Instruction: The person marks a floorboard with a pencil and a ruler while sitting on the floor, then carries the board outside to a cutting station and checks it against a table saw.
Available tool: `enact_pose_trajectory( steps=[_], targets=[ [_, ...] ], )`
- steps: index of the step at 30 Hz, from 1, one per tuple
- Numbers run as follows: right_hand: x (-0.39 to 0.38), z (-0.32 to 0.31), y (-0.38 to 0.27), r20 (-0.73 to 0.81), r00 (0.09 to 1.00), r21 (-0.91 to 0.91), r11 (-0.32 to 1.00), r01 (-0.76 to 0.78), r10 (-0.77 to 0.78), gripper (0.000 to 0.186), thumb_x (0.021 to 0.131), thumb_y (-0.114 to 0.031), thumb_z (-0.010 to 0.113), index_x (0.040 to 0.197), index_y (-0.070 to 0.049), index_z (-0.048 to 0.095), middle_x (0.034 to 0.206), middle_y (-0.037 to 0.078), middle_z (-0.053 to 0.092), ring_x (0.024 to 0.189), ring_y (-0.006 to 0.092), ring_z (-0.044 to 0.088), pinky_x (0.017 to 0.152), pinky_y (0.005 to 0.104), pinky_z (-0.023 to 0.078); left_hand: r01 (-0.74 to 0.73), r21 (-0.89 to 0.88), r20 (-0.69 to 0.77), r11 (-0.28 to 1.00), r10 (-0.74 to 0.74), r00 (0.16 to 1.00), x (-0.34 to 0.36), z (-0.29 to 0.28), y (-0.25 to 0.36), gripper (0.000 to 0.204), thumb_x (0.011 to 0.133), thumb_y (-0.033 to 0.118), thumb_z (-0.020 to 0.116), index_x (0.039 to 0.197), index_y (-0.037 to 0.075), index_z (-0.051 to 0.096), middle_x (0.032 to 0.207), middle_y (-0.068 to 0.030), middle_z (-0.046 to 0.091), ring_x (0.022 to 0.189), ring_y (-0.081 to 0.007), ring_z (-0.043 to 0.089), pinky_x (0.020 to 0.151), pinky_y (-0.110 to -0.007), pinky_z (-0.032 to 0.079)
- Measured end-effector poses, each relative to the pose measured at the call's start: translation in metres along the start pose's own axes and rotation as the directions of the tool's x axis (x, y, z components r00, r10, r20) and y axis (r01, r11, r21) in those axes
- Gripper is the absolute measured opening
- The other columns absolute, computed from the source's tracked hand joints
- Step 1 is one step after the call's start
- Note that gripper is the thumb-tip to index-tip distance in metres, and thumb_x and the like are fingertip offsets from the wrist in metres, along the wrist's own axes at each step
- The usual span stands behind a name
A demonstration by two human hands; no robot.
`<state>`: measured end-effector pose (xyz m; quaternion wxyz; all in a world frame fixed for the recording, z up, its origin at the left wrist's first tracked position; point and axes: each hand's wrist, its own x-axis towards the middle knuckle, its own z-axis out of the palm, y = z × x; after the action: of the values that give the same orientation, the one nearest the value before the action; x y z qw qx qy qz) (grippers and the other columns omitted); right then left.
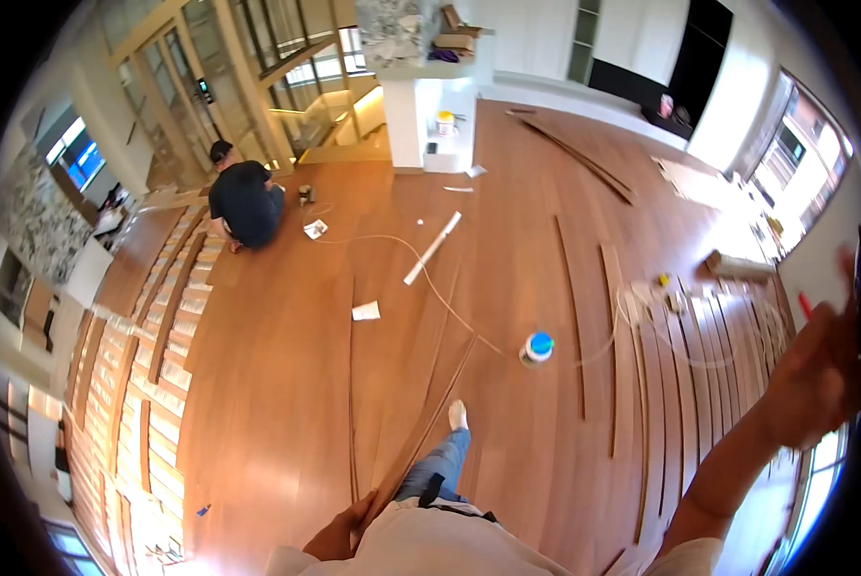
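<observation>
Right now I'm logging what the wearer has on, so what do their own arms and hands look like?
The right forearm is bare from a short, light-coloured sleeve down to the right hand, which is ungloved; a thin band seems to ring the arm near the elbow. The left hand is also bare, beside the same pale shirt. No watch or rings can be made out.

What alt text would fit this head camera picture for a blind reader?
A person stands on a wooden floor strewn with loose planks, right hand raised at the picture's edge, left hand low by the hip. Another person kneels farther off.
</observation>
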<state>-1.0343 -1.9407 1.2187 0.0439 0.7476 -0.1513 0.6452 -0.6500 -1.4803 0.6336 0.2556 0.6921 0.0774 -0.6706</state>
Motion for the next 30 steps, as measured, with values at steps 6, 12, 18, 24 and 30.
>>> enact_pose_trajectory(
  steps=[6,12,18,24,30],
  targets=[
    [-0.214,0.026,0.264,0.062,0.573,-0.063,0.576,-0.815,0.817,0.036,0.103,-0.033,0.055,0.075,-0.012,0.060,0.066,0.002,0.058,0.052,0.0106,0.048,0.045,0.0288,0.037,0.094,-0.048,0.125,0.994,-0.087,0.988,0.051,0.048,0.129,0.084,0.092,0.083,0.042,0.113,0.009,0.075,0.091,-0.0156,0.073,0.074,-0.0258,0.065,0.072,-0.039,0.054],
    [-0.569,0.046,0.172,0.436,-0.534,-0.541,-0.263,-0.799,0.724,0.039,0.109,-0.034,0.044,0.092,-0.005,0.064,0.078,0.010,0.067,0.068,0.0208,0.064,0.065,0.0395,0.057,0.076,-0.191,-0.035,0.979,-0.084,0.996,0.063,0.061,0.237,0.078,0.091,0.084,0.045,0.096,0.012,0.074,0.078,-0.0081,0.069,0.062,-0.0223,0.058,0.057,-0.037,0.048],
    [-0.550,0.109,0.230,0.355,-0.789,-0.684,-0.436,-0.585,0.502,0.038,0.105,-0.038,0.048,0.094,-0.007,0.066,0.081,0.009,0.069,0.069,0.0206,0.065,0.065,0.0408,0.056,0.062,-0.116,-0.149,0.991,-0.079,0.986,0.081,0.104,0.350,0.070,0.091,0.081,0.050,0.090,0.015,0.073,0.072,-0.0046,0.064,0.060,-0.0191,0.056,0.053,-0.032,0.044],
    [-0.549,0.151,0.399,0.324,-0.803,-0.706,-0.437,-0.557,0.500,0.038,0.101,-0.042,0.052,0.097,-0.009,0.069,0.084,0.008,0.072,0.069,0.0205,0.065,0.064,0.0421,0.055,0.156,-0.394,0.016,0.906,-0.163,0.987,0.072,0.176,0.493,0.063,0.096,0.074,0.051,0.103,0.016,0.073,0.074,-0.0036,0.065,0.060,-0.0182,0.055,0.057,-0.035,0.046],
    [-0.521,0.194,0.732,0.255,-0.413,-0.412,-0.288,-0.864,0.875,0.031,0.093,-0.035,0.057,0.071,-0.013,0.061,0.062,0.003,0.059,0.057,0.0173,0.057,0.053,0.0361,0.043,0.041,-0.304,-0.068,0.952,-0.065,0.996,0.113,0.220,0.627,0.061,0.099,0.069,0.050,0.118,0.016,0.073,0.083,-0.0041,0.069,0.068,-0.0200,0.060,0.067,-0.036,0.052]
  ],
)
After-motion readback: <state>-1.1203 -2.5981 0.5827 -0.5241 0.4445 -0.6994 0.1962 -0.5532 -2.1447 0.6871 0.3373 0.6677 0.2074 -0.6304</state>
